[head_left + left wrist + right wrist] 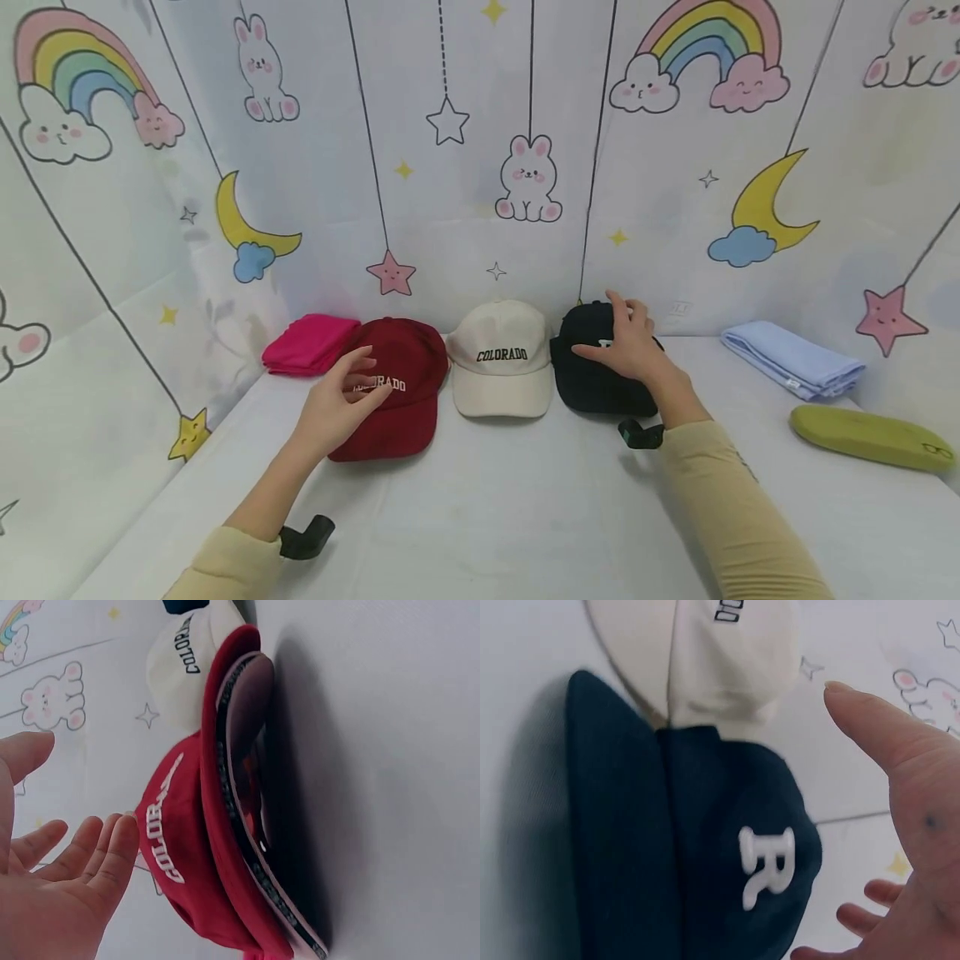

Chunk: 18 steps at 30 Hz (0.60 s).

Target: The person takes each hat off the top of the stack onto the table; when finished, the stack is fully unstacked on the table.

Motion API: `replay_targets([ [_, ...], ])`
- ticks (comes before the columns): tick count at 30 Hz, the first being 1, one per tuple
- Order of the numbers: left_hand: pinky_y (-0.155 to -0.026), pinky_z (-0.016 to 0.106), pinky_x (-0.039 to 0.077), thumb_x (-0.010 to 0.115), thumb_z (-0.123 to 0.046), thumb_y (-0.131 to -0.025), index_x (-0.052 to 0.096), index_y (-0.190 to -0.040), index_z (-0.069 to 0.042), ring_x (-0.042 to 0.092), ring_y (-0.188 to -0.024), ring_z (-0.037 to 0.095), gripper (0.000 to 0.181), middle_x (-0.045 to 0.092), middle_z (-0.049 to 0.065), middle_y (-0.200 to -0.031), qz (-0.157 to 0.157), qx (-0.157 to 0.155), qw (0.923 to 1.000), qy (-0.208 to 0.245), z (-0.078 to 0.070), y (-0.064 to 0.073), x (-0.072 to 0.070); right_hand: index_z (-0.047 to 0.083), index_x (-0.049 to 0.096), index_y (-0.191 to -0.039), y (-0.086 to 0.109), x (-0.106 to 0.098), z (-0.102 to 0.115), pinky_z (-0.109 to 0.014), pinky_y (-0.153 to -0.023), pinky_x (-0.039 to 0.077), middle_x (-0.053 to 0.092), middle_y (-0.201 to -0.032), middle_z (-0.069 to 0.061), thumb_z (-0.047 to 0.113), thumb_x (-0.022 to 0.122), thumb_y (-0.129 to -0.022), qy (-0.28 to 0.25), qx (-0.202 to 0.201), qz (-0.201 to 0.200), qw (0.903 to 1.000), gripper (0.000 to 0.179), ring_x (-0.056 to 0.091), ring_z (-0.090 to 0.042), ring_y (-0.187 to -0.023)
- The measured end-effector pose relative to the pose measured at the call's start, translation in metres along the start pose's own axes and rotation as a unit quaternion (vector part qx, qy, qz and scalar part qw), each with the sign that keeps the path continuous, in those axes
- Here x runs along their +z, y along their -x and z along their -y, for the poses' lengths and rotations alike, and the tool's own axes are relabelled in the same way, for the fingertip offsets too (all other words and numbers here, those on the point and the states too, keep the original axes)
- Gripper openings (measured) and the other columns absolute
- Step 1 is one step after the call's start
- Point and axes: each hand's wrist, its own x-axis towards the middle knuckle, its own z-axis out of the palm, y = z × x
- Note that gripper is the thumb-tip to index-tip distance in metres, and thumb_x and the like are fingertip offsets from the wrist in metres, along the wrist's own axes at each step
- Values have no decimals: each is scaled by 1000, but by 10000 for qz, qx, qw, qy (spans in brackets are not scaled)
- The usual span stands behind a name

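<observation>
Three baseball caps stand in a row on the white table: a dark red cap (408,421), a cream cap (501,392) with COLORADO lettering, and a navy cap (600,392) bearing a white R (769,862). My left hand (341,408) hovers in front of the red cap, fingers relaxed and thumb apart, holding nothing. In the left wrist view its fingertips come right up to the red crown (180,840). Over the navy cap is my right hand (630,346), thumb and fingers spread, gripping nothing. The right wrist view shows its thumb (862,720) beside the crown.
A folded bright pink cloth (307,346) lies at the back left. At the right are a folded light blue cloth (795,358) and a long green pouch (870,437). Behind the caps hangs a white curtain (465,217) printed with rabbits, stars and rainbows.
</observation>
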Motion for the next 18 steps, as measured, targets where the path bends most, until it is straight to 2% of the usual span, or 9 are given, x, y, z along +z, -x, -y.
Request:
replay_targets([
  [5,-92,47,54,74,-20,-93,42,-150,-4,62,-112,35,67,56,19,-134,-95,-135,9997,-155,9,4,-9,14,2,-161,-3,5,16,-75,-102,28,-1,-158,-28,52,76,-86,74,-60,-21,10000,112,8,-53,-143],
  [9,-90,45,55,73,-23,-94,39,-151,-4,61,-112,36,69,54,20,-136,-113,-378,9989,-268,16,8,-15,14,6,-161,-8,11,28,-75,-103,27,4,-158,-27,51,77,-85,152,-158,-112,9997,110,10,-52,-143],
  [14,-92,49,54,72,-27,-95,34,-154,-4,56,-118,38,74,49,21,-140,-49,-694,9973,-253,25,13,-22,13,10,-161,-12,20,45,-75,-105,24,9,-157,-27,48,78,-85,154,-308,-222,9992,107,15,-52,-141],
  [18,-90,48,55,71,-27,-96,32,-154,-2,55,-120,40,74,48,23,-141,-60,-752,9968,-268,33,14,-25,15,13,-161,-13,27,59,-74,-106,24,11,-157,-25,47,78,-86,79,-461,-273,9985,105,17,-50,-141],
])
